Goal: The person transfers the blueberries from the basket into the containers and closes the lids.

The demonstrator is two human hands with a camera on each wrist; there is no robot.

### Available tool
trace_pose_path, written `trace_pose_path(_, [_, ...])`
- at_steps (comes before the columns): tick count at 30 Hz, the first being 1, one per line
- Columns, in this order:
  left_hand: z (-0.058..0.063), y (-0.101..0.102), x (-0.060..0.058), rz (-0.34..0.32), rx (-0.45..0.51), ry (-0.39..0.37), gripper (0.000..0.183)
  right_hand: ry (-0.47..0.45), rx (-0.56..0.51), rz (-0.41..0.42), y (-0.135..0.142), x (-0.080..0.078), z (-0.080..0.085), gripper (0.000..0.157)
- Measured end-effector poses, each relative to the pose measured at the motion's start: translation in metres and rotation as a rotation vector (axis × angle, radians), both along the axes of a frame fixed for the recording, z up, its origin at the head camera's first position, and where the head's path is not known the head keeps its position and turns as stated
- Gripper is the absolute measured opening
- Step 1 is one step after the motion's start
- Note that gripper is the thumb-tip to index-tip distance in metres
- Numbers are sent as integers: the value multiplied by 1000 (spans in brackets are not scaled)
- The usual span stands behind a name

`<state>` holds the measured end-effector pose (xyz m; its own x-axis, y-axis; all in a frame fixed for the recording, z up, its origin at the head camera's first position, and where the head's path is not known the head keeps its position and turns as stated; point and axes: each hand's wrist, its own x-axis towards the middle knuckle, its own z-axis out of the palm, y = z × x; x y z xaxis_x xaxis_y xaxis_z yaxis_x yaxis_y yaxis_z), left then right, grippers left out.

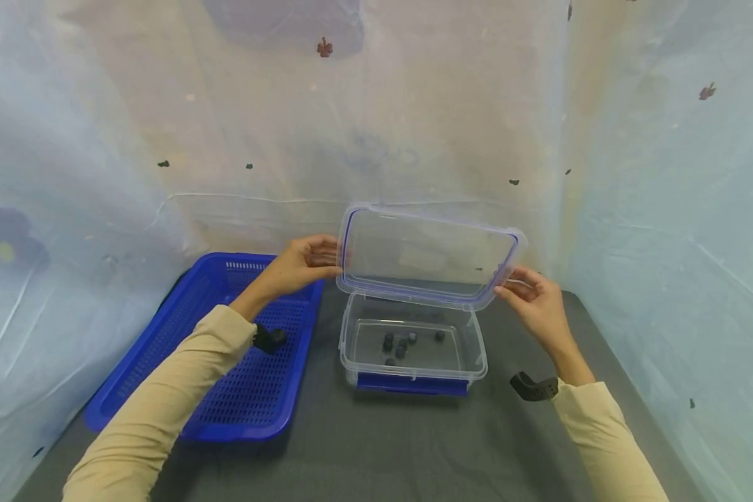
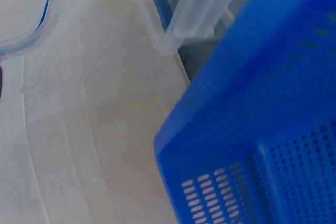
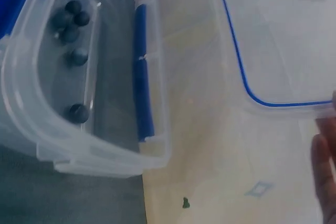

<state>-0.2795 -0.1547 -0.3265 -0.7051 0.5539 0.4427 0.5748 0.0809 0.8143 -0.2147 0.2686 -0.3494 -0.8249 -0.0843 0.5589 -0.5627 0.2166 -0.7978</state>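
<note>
A clear plastic lid [image 1: 427, 254] with a blue seal is held up, tilted, above the back of a clear container [image 1: 414, 369]. My left hand [image 1: 304, 263] grips the lid's left edge, thumb in front. At its lower right corner, my right hand [image 1: 533, 303] pinches the lid between thumb and fingers. Several small dark round blueberry-like pieces [image 1: 401, 348] lie on the container's floor. In the right wrist view, the lid [image 3: 289, 40] is apart from the container [image 3: 100, 156], and part of my right hand [image 3: 325, 171] shows at the edge.
A blue perforated basket [image 1: 251, 418] stands left of the container, under my left forearm. Dark grey cloth [image 1: 408, 453] covers the table. Pale plastic sheeting [image 1: 439, 104] hangs behind and on both sides. A blue latch flap [image 1: 412, 383] hangs on the container's front.
</note>
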Motion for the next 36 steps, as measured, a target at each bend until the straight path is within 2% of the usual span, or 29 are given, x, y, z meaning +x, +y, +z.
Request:
trace_pose_path(2, [1,0,1,6,-13,74,34,60,27,1,-2,2,1,33])
trace_pose_path(4, [3,0,1,27,-60,178,34,113,87,-39,-6,7,5,31])
trace_pose_path(8, [4,0,-2,73,-188,490,40,240,214,-84,-8,10,4,37])
trace_pose_path(11, [2,0,-7,35,-235,697,45,364,308,-82,1,4,-8,36])
trace_pose_path(15, [-2,2,-8,-16,-318,843,44,521,471,-121,7,1,-18,32])
trace_pose_path(18, [-7,4,-7,-29,-425,906,42,608,590,-126,8,1,-22,41])
trace_pose_path(21, [-12,8,-7,-43,-548,964,41,644,665,-117,7,2,-26,56])
trace_pose_path(25, [-19,17,-8,-77,-668,1010,37,668,730,-113,7,1,-32,58])
trace_pose_path(29, [-26,22,-11,-101,-725,1012,35,674,812,-122,6,1,-39,57])
trace_pose_path(36, [-37,28,-13,-114,-837,977,35,629,913,-113,5,1,-54,53])
